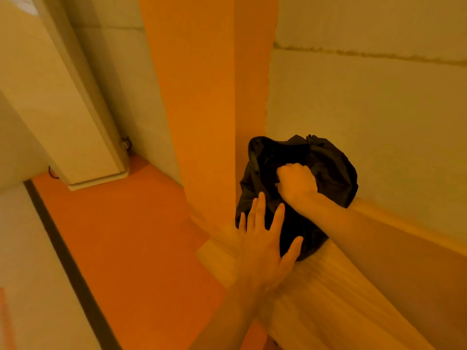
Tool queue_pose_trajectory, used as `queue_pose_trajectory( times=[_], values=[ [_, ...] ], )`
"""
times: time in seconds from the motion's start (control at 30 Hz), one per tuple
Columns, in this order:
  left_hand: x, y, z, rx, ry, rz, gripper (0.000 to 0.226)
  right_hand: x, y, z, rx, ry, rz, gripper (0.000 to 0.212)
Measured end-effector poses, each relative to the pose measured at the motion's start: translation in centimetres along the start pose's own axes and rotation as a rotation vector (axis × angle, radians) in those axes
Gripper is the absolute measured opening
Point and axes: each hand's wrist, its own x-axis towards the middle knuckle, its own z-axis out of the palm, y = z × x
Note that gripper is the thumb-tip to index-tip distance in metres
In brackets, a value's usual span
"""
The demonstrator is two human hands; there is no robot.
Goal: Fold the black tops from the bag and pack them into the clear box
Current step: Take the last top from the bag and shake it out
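Note:
A black bag (331, 168) sits on a pale wooden bench (328, 299), in the corner against the wall and an orange pillar. Its top gapes open and the inside is dark; I cannot make out the tops in it. My right hand (295, 181) is a fist at the bag's mouth, gripping black fabric at the opening. My left hand (265, 238) lies flat, its fingers spread, against the near lower side of the bag. The clear box is not in view.
An orange pillar (207, 97) stands just left of the bag. A pale wall (366, 109) runs behind the bench. Orange floor (121, 236) lies to the left, with a white panel (75, 122) leaning at the far left.

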Motion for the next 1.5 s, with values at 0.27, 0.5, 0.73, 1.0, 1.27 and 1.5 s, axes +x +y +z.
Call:
queue_pose_trajectory(
  times=[0.27,0.5,0.73,1.0,1.27,1.5],
  values=[
    [0.0,0.0,-0.2,0.050,0.038,-0.015,0.070,-0.2,0.7,-0.8,0.238,0.156,0.017,0.013],
    [0.0,0.0,-0.6,0.056,0.011,-0.029,0.072,-2.2,1.7,-4.4,0.635,0.288,0.201,0.012],
    [-0.4,-0.1,-0.6,0.036,0.007,-0.008,0.072,-3.6,4.2,-12.7,1.260,0.443,0.275,0.009],
    [-0.3,-0.3,-0.5,0.043,0.038,0.015,0.073,-9.0,11.8,-25.6,1.517,0.918,0.206,0.011],
    [-2.1,3.6,-1.5,0.006,0.103,0.013,0.070,-22.1,17.5,-31.8,1.430,1.148,0.132,0.014],
    [-4.9,17.9,-1.9,-0.845,-0.207,-0.370,0.071,-30.4,17.0,-18.0,1.533,0.853,0.473,0.021]
  ],
)
